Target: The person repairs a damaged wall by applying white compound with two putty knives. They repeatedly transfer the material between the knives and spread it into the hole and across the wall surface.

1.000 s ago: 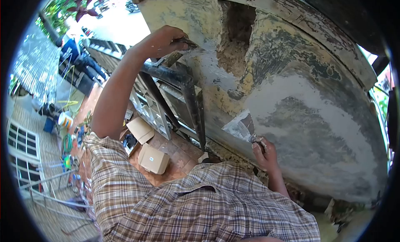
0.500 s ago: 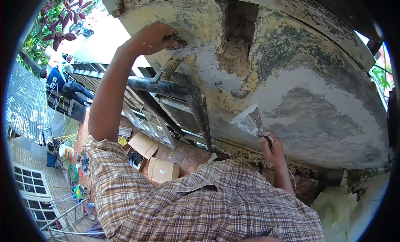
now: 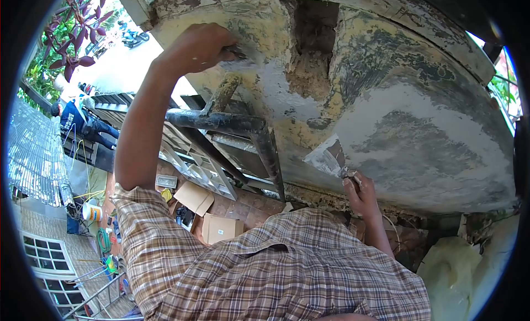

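My left hand (image 3: pixel 200 49) reaches up to the patchy plaster wall (image 3: pixel 408 139), fingers closed around a dark scraper (image 3: pixel 241 55). The scraper's blade lies at the wall over a grey smear, and my fingers hide most of its handle. Lower on the right, my right hand (image 3: pixel 362 195) grips a putty knife (image 3: pixel 328 156) by its handle. White paste coats part of that broad triangular blade, which points up and left in front of the wall. Pale filler (image 3: pixel 287 92) covers a strip beside a rough, deep hole (image 3: pixel 316 34) in the wall.
A black metal pipe frame (image 3: pixel 215 120) stands near the wall below my left hand. Far below are open cardboard boxes (image 3: pixel 222 228), a white bucket (image 3: pixel 92 211) and a green hose (image 3: pixel 104 241). Another person (image 3: pixel 77 119) is at the far left by a railing.
My left hand has shifted slightly up and left, and its scraper now shows flatter against the wall. My right hand keeps the putty knife at nearly the same spot.
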Motion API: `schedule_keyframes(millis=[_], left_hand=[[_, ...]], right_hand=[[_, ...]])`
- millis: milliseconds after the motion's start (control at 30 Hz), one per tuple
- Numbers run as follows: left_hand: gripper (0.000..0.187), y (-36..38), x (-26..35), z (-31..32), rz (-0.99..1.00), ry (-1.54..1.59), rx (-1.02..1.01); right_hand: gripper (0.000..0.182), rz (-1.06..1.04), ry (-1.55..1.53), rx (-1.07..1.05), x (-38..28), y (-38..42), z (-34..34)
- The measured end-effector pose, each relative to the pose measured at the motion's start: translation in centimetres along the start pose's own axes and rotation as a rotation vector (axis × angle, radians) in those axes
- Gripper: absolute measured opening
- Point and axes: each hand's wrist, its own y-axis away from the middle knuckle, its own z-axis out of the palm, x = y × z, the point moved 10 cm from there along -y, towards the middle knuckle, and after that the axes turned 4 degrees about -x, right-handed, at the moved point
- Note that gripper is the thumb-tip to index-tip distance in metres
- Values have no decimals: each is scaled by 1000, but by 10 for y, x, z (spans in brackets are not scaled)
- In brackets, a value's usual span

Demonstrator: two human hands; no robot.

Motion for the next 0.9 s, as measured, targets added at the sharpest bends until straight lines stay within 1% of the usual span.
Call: schedule_keyframes(millis=[33,100,133,233,300,367,400,467,500,567,600,733,800,833,900], left_hand=[[23,1,3,-4,4,-3,2],[20,6,18,-13,84,57,47],[19,3,31,-9,117,21,11],[19,-3,48,1,138,-30,6],[17,-6,44,4,157,-76,51],[19,-4,31,3,95,-107,56],[19,-1,26,0,97,-108,58],[19,4,6,-4,-25,-107,-18],[19,6,8,-4,-21,-109,-20],[14,10,24,-12,95,-42,63],[13,6,36,-7,133,-32,51],[13,1,37,0,153,-111,89],[14,14,5,-12,20,-86,83],[15,27,-1,-30,2,8,191],[15,63,-8,-53,-90,196,190]], right_hand=[[13,-20,-3,9,-2,0,-1],[13,-39,-14,20,-4,-1,1],[13,-19,-8,17,-1,-1,1],[13,4,3,15,-2,-5,2],[13,7,4,21,-4,-7,2],[12,22,-10,7,-3,-7,4],[12,22,-10,10,-2,-7,4],[12,-17,-14,17,-3,-5,4],[12,-15,-17,20,-2,-5,3],[12,28,-6,-5,3,-7,6],[12,32,-7,-5,3,-8,8],[11,21,-22,1,-3,-16,10],[11,7,-23,10,-4,-17,9],[12,5,-45,13,1,-17,10],[12,4,-67,16,11,-17,14]])
